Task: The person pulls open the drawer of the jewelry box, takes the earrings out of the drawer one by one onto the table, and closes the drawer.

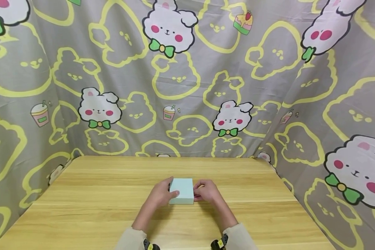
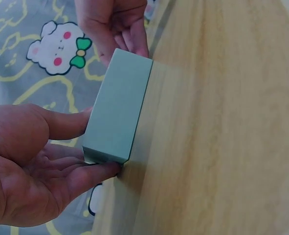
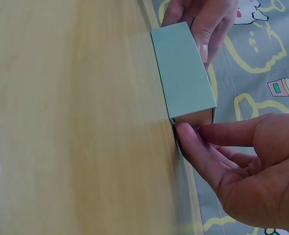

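A: And there's the pale green box [image 1: 183, 188], sitting between two hands at the wooden table [image 1: 97, 194]! The left hand [image 1: 162, 192] grips it, thumb on top, fingers curled about the left end. How's it handling?

B: Light, I'd say, and stiff, like card. Smooth too, so it could slide from a lazy grip; squeeze hard and those walls might dent.

A: And the right hand [image 1: 207, 191]?

B: Right up at the brown end [image 3: 195, 117], thumb and forefinger almost tip to tip! Whether they pinch anything, I can't tell.

A: Best hold?

B: Opposite sides, near the firm edges, gently.
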Tool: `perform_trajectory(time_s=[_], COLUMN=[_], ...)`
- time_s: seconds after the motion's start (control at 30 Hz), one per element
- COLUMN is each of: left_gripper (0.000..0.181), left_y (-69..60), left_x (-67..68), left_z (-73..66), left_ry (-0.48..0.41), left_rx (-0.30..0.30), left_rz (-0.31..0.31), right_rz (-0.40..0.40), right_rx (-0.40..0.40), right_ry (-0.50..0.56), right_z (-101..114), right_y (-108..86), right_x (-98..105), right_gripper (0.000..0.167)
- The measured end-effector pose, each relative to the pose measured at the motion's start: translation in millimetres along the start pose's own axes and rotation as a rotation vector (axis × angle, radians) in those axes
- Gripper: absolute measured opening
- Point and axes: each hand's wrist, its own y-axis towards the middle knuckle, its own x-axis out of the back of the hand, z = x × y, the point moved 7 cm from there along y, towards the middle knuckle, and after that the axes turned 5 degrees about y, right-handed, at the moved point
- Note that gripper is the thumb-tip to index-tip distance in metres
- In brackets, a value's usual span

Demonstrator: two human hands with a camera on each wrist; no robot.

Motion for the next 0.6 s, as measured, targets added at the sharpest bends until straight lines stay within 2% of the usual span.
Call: perform_trajectory(time_s=[0.27, 0.6], left_gripper=[0.067, 0.068], left_y=[-0.4, -1.1], left_x=[2.1, 3.5], left_z=[1.8, 1.6], left_ry=[0.0, -0.011], left_rx=[-0.004, -0.006], left_rz=[0.001, 0.002], right_rz=[0.006, 0.048], right_rx=[0.01, -0.002], right_ry=[-0.014, 0.052], right_z=[3.9, -0.8], right_y=[-1.6, 0.4], right_x=[-1.5, 2.3], right_gripper=[0.009, 0.008])
